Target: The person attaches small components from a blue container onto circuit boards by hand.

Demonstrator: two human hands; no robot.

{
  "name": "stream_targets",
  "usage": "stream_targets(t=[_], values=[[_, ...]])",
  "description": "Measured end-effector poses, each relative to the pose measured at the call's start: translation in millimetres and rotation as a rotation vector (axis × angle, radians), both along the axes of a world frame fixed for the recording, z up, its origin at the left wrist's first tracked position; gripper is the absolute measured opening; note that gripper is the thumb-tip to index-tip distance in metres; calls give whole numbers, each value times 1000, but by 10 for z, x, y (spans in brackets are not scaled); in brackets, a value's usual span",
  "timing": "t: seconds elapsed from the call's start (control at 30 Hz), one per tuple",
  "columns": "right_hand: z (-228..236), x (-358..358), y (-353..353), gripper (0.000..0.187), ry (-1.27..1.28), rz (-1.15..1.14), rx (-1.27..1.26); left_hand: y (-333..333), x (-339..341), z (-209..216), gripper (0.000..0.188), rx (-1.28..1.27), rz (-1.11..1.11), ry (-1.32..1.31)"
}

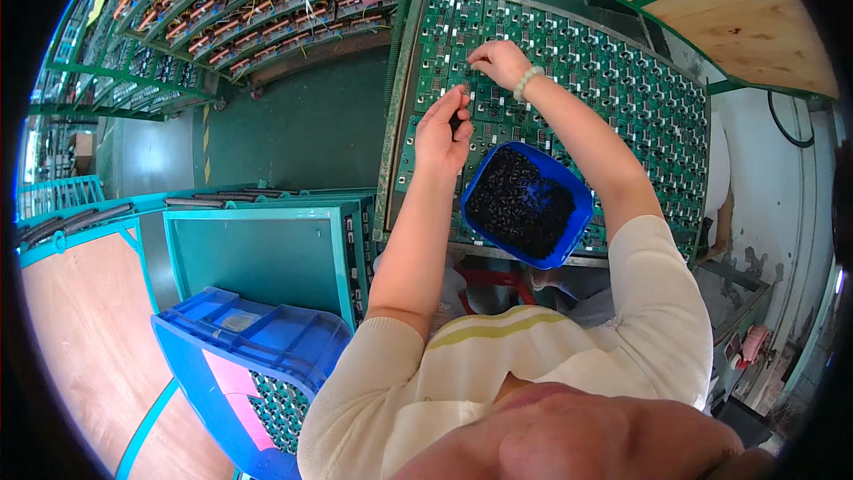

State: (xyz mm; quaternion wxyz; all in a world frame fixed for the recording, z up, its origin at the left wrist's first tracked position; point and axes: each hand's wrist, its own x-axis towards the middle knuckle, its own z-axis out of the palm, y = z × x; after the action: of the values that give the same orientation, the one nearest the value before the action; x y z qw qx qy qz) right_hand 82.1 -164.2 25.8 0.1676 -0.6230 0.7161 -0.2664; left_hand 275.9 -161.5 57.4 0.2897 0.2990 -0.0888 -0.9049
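Green circuit boards fill a large framed panel in front of me, laid side by side in rows and dotted with small components. My left hand is over the panel's left part, fingers curled round small black parts that show in the palm. Just beyond it, my right hand pinches its fingertips together close above the boards. Whatever lies between those fingertips is too small to make out. A blue plastic bin, resting on the near side of the boards, holds a heap of small black parts.
A rack with tiers of wired assemblies stands at the far left. Nearer on the left are a teal frame and a blue crate with pink sheets and more boards. Wooden panels border the far right; a white wall is at right.
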Motion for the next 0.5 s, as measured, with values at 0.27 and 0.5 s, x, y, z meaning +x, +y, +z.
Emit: stream_targets(t=[0.27,0.5], values=[[-98,-9,-113,9,208,34,138,50,-41,93,18,17,-19,-37],[-149,-10,-125,13,397,87,91,29,-44,76,16,18,1,-13]])
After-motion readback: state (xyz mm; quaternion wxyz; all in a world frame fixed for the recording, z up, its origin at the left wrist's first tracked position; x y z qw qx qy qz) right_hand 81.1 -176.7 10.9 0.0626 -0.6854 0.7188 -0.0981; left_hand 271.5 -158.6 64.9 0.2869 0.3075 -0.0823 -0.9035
